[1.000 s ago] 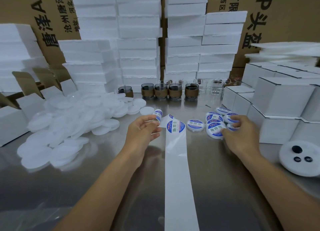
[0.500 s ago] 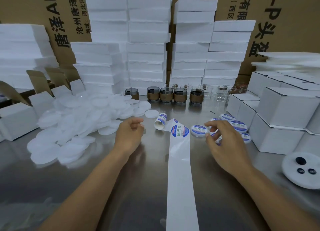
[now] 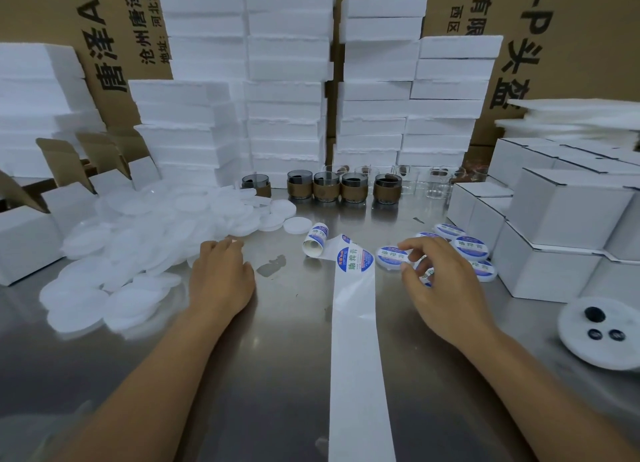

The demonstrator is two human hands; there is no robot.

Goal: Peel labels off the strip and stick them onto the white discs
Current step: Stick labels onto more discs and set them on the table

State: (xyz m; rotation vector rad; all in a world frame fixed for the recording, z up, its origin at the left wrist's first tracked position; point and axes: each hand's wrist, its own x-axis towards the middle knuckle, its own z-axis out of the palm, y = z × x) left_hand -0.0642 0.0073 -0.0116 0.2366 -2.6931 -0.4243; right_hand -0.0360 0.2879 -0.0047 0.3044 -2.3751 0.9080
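1. On the steel tabletop [image 3: 277,375], the backing strip [image 3: 353,357] runs straight away from us. Its long axis lies front to back, and it ends in a small roll [image 3: 314,242] at the far end.
2. The next label [image 3: 355,259] sits unpeeled on the strip, just short of that roll.
3. Our right grip [image 3: 446,281] hovers just right of that label, fingers loosely curled and spread, holding nothing we can see. One labelled disc [image 3: 389,256] lies between its fingertips and the label.
4. Our left grip [image 3: 221,278] is well apart to the left. Its fingers stretch out onto the near edge of the pile of white discs [image 3: 138,246], with nothing visibly pinched.
5. We judge the right grip the nearer one, so the peel probably falls to it, with a short reach leftward across the strip's width. The left would then bring a blank disc over.
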